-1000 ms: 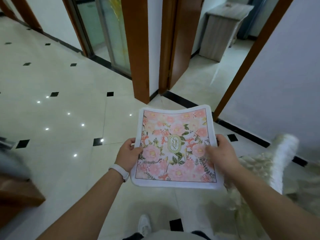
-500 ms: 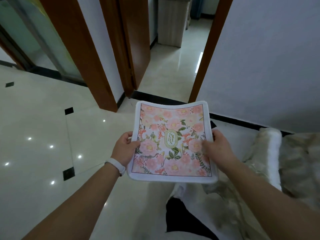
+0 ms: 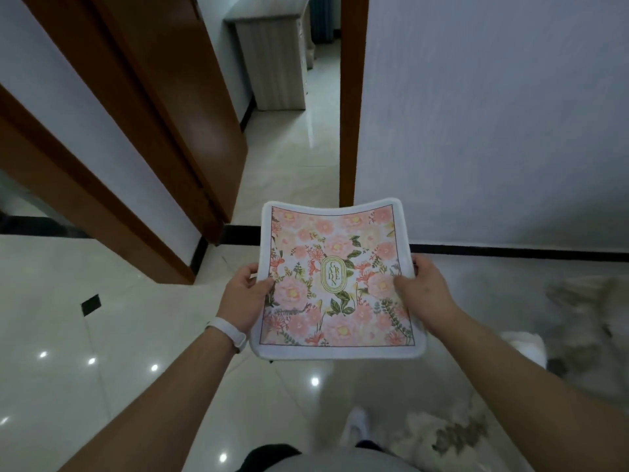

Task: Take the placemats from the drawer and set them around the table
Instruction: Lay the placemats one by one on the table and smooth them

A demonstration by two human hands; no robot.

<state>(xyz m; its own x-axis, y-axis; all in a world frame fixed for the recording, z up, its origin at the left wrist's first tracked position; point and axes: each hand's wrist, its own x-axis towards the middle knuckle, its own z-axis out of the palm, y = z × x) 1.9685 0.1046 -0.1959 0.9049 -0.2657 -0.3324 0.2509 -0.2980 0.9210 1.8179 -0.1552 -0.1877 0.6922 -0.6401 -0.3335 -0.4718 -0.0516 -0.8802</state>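
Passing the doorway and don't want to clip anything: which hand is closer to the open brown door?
Left. The left hand grips the left edge of the placemat, on the side of the brown door; the right hand grips the opposite edge, farther from it.

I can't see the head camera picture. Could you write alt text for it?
The left hand and right hand grip a pink floral placemat by its side edges above a glossy tiled floor. Ahead, a doorway opens onto a wooden cabinet.
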